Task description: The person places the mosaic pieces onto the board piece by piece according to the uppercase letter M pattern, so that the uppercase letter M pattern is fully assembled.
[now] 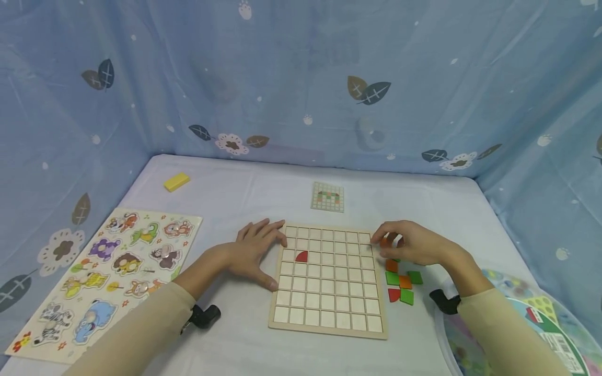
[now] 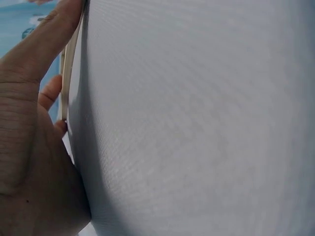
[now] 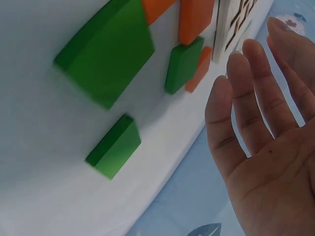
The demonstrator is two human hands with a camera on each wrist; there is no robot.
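A wooden grid board (image 1: pixel 327 287) lies on the white cloth, with one red quarter-round piece (image 1: pixel 302 256) in a cell toward its upper left. My left hand (image 1: pixel 254 256) rests at the board's left edge, thumb and fingers spread along it. Beyond the board's right edge, my right hand (image 1: pixel 404 241) hovers over loose tiles with its fingers gently bent. Nothing shows between those fingers in the right wrist view. The loose pieces include a green tile (image 1: pixel 415 277), an orange tile (image 1: pixel 405 282) and a red piece (image 1: pixel 394 295); the hand partly hides others.
Behind the board lies a small pattern card (image 1: pixel 327 188). A yellow block (image 1: pixel 176 181) sits at the back left. An animal puzzle board (image 1: pixel 155 277) covers the left side. At the front right, partly under the right sleeve, is a round clear container (image 1: pixel 498 277) with colourful contents.
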